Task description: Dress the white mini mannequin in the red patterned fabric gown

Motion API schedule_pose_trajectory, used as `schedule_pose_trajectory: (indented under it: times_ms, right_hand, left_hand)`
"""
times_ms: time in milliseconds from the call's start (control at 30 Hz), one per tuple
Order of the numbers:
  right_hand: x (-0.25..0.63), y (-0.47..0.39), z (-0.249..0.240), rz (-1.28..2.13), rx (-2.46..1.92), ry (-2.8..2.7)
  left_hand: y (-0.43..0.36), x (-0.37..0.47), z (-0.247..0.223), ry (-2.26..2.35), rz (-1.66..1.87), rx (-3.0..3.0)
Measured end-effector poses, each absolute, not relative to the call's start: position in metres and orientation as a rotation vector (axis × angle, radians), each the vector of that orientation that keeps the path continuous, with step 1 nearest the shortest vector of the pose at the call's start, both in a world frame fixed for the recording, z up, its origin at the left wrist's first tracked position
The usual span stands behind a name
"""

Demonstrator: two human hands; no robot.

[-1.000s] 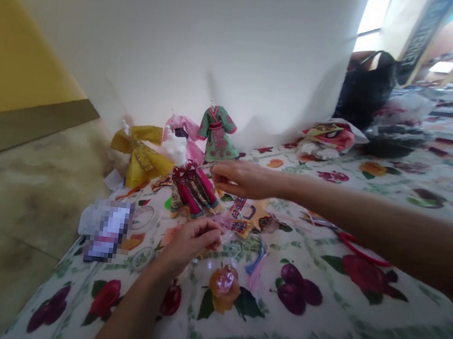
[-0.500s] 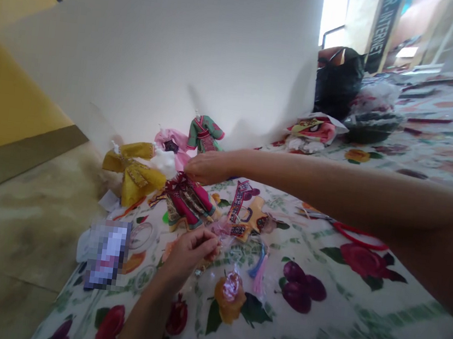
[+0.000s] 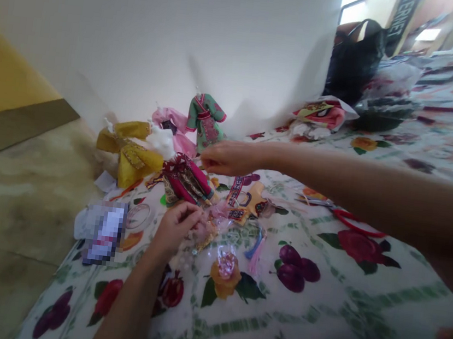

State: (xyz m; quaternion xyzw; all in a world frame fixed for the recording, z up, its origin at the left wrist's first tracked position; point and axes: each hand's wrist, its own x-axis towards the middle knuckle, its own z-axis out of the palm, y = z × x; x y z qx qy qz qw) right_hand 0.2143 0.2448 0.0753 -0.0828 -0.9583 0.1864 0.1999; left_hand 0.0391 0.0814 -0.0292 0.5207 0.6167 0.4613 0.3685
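My right hand [image 3: 223,157] reaches in from the right with its fingers curled together, beside the top of a small maroon doll-size dress [image 3: 186,180]. Whatever its fingertips hold is hidden. Lower down, my left hand [image 3: 176,226] has thumb and forefinger pinched close together; I cannot make out anything between them. Near its fingertips lie crinkled clear plastic [image 3: 221,211] and small gold-coloured trimmings [image 3: 210,236]. Behind the right hand a green doll-size robe [image 3: 204,120] leans upright against the white wall. A yellow doll-size garment [image 3: 134,161] and a pink one [image 3: 174,122] are to the left.
A flowered cloth [image 3: 274,318] covers the surface. On it are patterned trim [image 3: 235,191], a blue and pink tassel [image 3: 256,252], shiny wrapping [image 3: 226,266], scissors [image 3: 317,201] and a red hoop-like item [image 3: 352,222]. A black bag [image 3: 355,59] stands behind, right.
The view has shifted a little. My right hand has moved slightly right, off the maroon dress's top, which shows more. My left hand has drawn slightly left from the plastic.
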Motion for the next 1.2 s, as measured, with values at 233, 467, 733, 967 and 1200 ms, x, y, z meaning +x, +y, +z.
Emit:
schedule_pose_trajectory:
  times_ms: [233,467,733,967,1200]
  right_hand:
    - [0.261,0.23,0.019,0.806,-0.218,-2.789]
    - [0.278,0.257,-0.006,0.724,-0.539,-2.716]
    - [0.256,0.253,-0.019,0.902,-0.599,-2.728]
    - [0.239,0.244,-0.033,1.676,-0.502,-2.352]
    - [0.231,0.229,-0.027,2.037,-0.557,-2.114]
  left_hand:
    - [0.081,0.042,-0.026,1.811,1.081,1.605]
    - [0.083,0.044,-0.026,1.949,1.035,1.679]
    - [0.081,0.038,-0.03,1.933,0.975,1.737]
    - [0.081,0.038,-0.032,1.966,0.955,1.778]
    - [0.081,0.041,-0.03,1.998,0.926,1.756]
